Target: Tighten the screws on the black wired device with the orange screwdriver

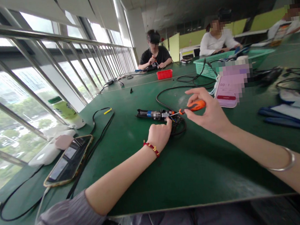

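Observation:
My right hand (206,113) pinches the orange and black handle of a screwdriver (196,105), its shaft pointing left. The screwdriver's tip reaches the inner parts of an opened black tubular electrical device (150,114), which lies on the table with a motor-like cylinder, a blue band and loose wires showing. My left hand (160,137), a red bracelet at its wrist, is curled against the near side of this device and presses one finger onto it by the tip. Its other fingers are folded and partly hidden. A black cable runs from the device toward the back.
On the green table (147,185), a phone (69,161) and a cup (67,113) stand at left. A pink phone (230,87) leans against a green basket (206,69); a red tray (164,74) sits farther back. Gloves (296,110) lie at right. Several people sit across.

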Demonstrator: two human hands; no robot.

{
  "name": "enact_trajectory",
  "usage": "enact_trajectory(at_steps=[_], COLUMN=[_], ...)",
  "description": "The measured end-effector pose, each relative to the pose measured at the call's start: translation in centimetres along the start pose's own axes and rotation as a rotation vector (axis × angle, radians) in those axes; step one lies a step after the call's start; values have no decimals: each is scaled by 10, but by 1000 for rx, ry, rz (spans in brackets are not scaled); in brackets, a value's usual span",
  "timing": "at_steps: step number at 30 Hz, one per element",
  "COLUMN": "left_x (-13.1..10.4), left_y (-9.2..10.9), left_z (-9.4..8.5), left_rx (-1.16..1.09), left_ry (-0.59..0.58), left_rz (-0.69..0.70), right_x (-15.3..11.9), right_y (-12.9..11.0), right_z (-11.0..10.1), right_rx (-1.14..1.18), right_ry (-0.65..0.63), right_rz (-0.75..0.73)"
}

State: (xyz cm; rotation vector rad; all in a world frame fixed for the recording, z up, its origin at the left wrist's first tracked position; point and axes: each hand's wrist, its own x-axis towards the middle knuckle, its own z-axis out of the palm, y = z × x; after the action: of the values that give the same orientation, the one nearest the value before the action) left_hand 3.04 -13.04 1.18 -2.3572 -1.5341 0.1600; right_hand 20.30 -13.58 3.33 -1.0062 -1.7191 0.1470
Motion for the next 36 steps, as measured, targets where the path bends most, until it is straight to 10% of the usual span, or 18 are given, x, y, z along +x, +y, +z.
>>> enact_trajectory(at_steps=[36], left_x=[-1], left_y=[3], left_z=[-3], left_rx=[19], left_ry=[-18], left_rz=[-20], right_x=[-2], right_y=[-4], right_z=[1], right_rx=[-1], right_ry=[-104], right_rz=[114])
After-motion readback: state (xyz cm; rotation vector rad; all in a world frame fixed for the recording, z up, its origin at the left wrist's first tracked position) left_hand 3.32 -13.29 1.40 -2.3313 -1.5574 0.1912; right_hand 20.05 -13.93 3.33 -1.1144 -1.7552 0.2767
